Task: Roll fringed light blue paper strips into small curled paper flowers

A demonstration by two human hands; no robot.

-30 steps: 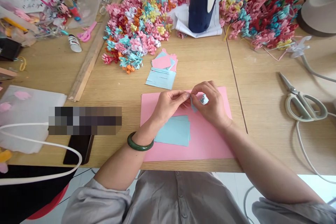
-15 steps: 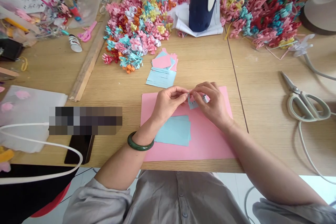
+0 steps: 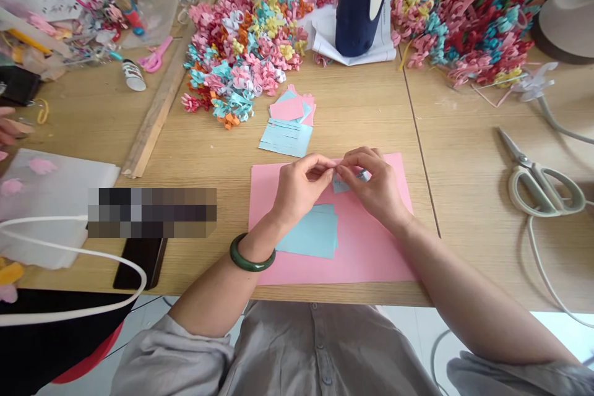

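Pale blue paper piece (image 3: 342, 185), small and partly hidden, shows beneath the thumb of the right hand (image 3: 378, 182), which pinches it above the pink sheet (image 3: 371, 253). The left hand (image 3: 301, 189) meets it tip to tip; whether those fingers also grip the paper, I cannot tell. From the meeting fingertips, the flat blue stack (image 3: 309, 235) lies at seven o'clock and the slit blue sheet (image 3: 286, 138) at ten, just past the pink edge. Toward three o'clock, plain desk (image 3: 468, 167) stretches to the scissors (image 3: 541, 182); its near edge runs at six.
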